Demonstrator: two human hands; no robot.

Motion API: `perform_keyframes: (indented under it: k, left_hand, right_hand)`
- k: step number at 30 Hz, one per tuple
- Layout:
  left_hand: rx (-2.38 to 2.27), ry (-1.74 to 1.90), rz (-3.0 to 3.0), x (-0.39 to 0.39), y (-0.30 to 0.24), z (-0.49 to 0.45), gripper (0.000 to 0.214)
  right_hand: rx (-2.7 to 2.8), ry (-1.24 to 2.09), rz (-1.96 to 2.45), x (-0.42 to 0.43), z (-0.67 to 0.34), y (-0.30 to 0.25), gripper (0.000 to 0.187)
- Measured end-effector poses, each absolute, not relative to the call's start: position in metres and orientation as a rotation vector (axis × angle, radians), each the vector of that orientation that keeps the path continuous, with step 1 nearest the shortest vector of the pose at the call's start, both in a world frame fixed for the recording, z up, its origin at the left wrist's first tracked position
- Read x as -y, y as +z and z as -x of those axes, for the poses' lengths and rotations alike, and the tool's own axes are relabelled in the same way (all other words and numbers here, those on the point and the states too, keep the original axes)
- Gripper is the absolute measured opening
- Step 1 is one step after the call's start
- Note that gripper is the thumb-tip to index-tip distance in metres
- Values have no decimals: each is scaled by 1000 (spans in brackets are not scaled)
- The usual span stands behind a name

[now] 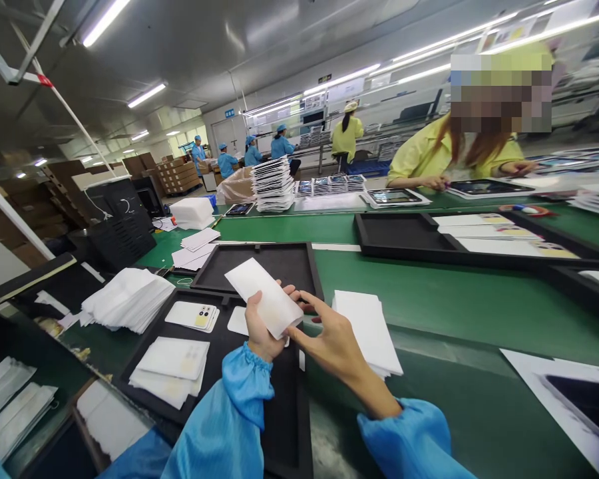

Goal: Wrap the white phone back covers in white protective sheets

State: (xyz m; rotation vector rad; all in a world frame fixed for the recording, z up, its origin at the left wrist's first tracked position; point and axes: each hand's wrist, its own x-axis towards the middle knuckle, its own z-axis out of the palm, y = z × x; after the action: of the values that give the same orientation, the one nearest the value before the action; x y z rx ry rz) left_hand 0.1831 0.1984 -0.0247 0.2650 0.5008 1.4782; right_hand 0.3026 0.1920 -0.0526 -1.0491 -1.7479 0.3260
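My left hand (pixel 263 332) is closed around a thin white sleeve (pixel 262 289), tilted up over the black tray (pixel 279 426). At the sleeve's near right end, the thumb and fingers of my right hand (pixel 334 336) pinch its edge. Whether something lies inside the sleeve cannot be made out. White phone back panels (pixel 187 314) with dark camera rings lie in the tray. Another white panel (pixel 237 320) is partly hidden behind my left hand. Closer to me in the tray are several sleeved panels (pixel 172 362), their camera areas showing faintly through.
A pile of white sleeves (pixel 124 299) stands left of the tray, and a white stack (pixel 364 329) lies to the right. Behind is a second black tray (pixel 299 256). Across the green bench (pixel 444 299), a person in yellow (pixel 424 150) sits beside a long tray (pixel 394 233) holding white panels.
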Motion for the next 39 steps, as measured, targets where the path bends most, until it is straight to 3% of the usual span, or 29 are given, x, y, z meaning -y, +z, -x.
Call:
perform_keyframes:
  k: [12, 26, 30, 33, 39]
  left_hand:
    - [-542, 1373, -338, -194, -27, -190, 44]
    - [-602, 1408, -413, -196, -26, -190, 43]
    - [-593, 1432, -417, -200, -25, -183, 44]
    - [-576, 1448, -424, -202, -23, -177, 46]
    - [-506, 1387, -517, -202, -30, -179, 55]
  right_hand:
    - [1690, -243, 898, -195, -303, -57, 30]
    - [1776, -213, 1008, -199, -312, -62, 35]
    - [1679, -29, 1060, -201, -317, -59, 35]
    - [1396, 343, 1120, -199, -318, -48, 24]
    - [1024, 1404, 971, -191, -307, -29, 54]
